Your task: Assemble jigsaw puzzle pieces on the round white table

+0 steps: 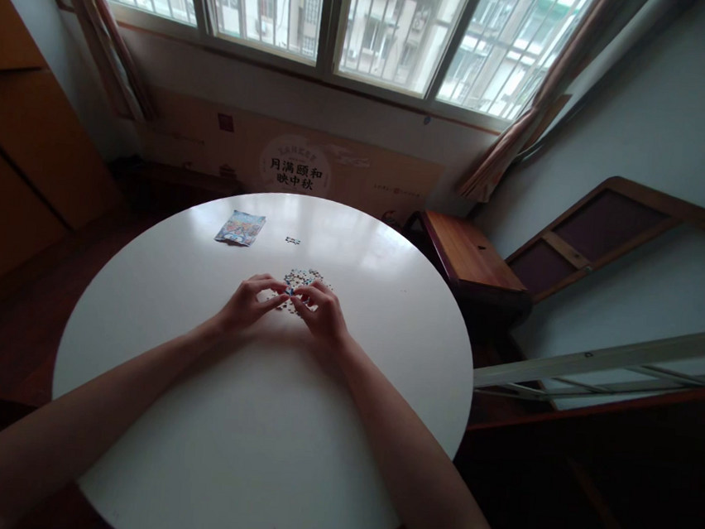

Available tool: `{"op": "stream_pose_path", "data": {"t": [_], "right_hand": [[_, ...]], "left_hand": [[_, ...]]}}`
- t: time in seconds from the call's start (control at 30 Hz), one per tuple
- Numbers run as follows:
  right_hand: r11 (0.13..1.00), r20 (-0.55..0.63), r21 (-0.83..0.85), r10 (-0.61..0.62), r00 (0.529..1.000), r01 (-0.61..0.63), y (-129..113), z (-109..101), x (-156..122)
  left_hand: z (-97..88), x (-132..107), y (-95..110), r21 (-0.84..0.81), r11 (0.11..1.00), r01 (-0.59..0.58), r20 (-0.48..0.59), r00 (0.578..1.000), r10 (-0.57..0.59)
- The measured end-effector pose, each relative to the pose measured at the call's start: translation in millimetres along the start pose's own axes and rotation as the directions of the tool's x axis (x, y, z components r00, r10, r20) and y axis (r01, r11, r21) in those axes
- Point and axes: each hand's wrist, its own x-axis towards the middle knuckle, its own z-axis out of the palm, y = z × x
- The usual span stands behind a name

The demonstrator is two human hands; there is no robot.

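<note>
My left hand [253, 301] and my right hand [321, 310] meet over a pile of small jigsaw puzzle pieces [302, 277] on a round white table [238, 420]. Between the fingertips of both hands is a tiny blue puzzle piece [290, 291], pinched from either side. Whether it is one piece or two joined ones is too small to tell. Part of the pile lies hidden behind my fingers. Just beyond the pile, a short strip of puzzle pieces [292, 240] lies apart, seemingly joined.
A colourful printed packet or sheet [240, 228] lies at the table's far left. Past the table's right edge stands a wooden side table or bench [475, 251], with a wood-framed panel [600, 218] by the wall. Barred windows [326, 21] run along the far side.
</note>
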Motion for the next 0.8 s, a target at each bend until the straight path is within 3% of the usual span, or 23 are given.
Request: {"op": "stream_pose_path", "data": {"t": [0.43, 0.67, 0.8], "right_hand": [[1.0, -0.007, -0.018, 0.017, 1.0, -0.017, 3.1, 1.7, 0.1], [0.997, -0.04, -0.046, 0.064, 0.997, -0.066, 4.5, 0.2, 1.4], [0.998, -0.036, -0.036, 0.058, 0.998, -0.059, 5.4, 1.0, 1.2]], "left_hand": [[0.3, -0.1, -0.2, -0.002, 1.0, 0.0, -0.005, 1.0, 0.0], [-2.0, -0.1, 2.7, 0.061, 0.998, 0.018, -0.103, 0.995, -0.012], [-1.5, -0.4, -0.5, 0.06, 0.998, 0.006, -0.106, 0.994, 0.0]]}}
